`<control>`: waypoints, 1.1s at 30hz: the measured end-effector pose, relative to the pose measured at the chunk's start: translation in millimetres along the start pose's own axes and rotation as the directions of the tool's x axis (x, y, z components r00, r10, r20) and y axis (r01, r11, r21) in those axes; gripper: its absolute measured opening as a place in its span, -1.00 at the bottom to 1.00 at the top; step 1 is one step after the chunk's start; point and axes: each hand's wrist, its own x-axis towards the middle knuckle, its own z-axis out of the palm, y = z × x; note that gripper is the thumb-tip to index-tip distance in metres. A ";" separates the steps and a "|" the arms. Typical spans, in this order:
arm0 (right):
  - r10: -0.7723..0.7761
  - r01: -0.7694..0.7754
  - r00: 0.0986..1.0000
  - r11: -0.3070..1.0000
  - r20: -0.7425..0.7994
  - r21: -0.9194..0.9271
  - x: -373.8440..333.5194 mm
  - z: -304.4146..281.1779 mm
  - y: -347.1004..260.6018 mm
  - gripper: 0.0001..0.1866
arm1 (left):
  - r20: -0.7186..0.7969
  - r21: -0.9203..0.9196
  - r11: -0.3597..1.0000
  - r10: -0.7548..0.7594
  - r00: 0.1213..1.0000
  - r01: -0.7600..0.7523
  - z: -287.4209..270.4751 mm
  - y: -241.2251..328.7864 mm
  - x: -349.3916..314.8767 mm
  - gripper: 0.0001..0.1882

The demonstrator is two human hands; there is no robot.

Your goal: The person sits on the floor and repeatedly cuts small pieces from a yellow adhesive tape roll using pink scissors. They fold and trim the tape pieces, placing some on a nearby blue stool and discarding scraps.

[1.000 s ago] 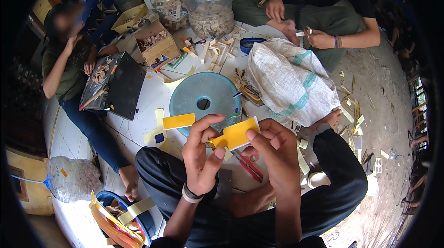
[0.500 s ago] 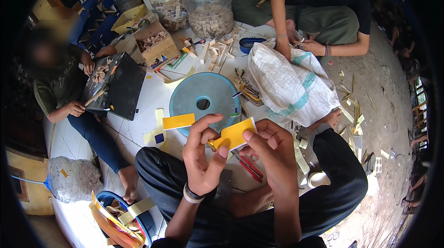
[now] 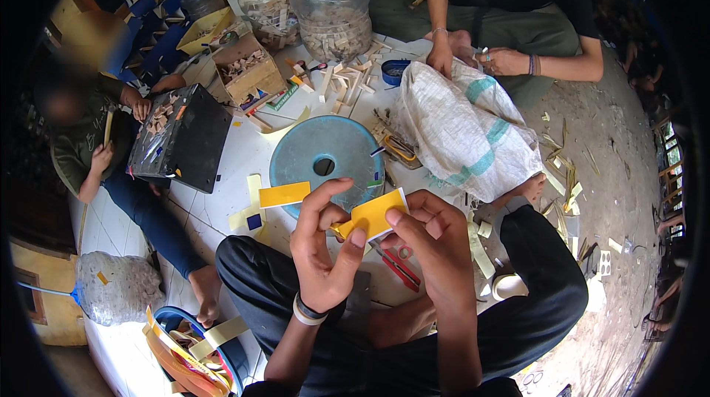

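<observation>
- At the far left, a seated person (image 3: 74, 149) grips a wooden handle (image 3: 109, 129) upright in one hand; the other hand rests by small wood pieces (image 3: 161, 117) on a black box (image 3: 203, 147).
- Near left, a grey stuffed bag (image 3: 118, 290) lies on the tiles, and a blue bucket (image 3: 238, 356) just right of it holds long yellow and orange strips (image 3: 177, 356).
- Farther off, left of centre, an open wooden box (image 3: 259, 85) is filled with small wood pieces.
- A loose yellow rectangle (image 3: 285, 194) lies at the near left edge of a blue-grey disc (image 3: 296, 145) with a hole in its middle.
- The left hand (image 3: 322, 253) pinches the left end of a yellow card (image 3: 376, 213) between thumb and fingers, its index finger raised clear.
- Beyond the disc, pale wood blocks (image 3: 347, 82) lie scattered before a clear plastic container (image 3: 333, 8).
- The yellow card, white along its right edge, is held up between both hands, on the near side of the disc.
- Beneath it, a red-handled tool (image 3: 401, 271) lies on the floor.
- The right hand (image 3: 436, 241) pinches the card's right part, thumb pressed flat on its yellow face.
- Far right, another person's hand (image 3: 441, 58) reaches to a white sack (image 3: 444, 119) with teal stripes.
</observation>
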 end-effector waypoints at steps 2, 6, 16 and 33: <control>0.003 -0.003 1.000 1.000 -0.005 -0.002 -0.9 0.3 -0.2 -0.85 | 0.006 0.004 1.000 -0.005 1.000 0.005 -0.6 0.5 -0.3 -0.42; -0.010 0.011 1.000 1.000 -0.021 0.001 -0.7 1.4 1.9 -0.84 | 0.004 0.012 0.999 -0.032 0.999 0.032 -0.3 0.8 -1.0 -0.42; 0.009 -0.009 1.000 1.000 -0.014 -0.007 1.2 1.0 6.7 -0.85 | -0.182 -0.092 0.996 -0.030 0.983 0.013 9.1 -4.3 -6.1 -0.28; 0.060 -0.061 0.998 0.998 0.028 0.019 4.2 -3.2 9.0 -0.83 | -0.188 -0.224 0.973 -0.097 0.977 0.054 11.7 0.4 -6.6 -0.33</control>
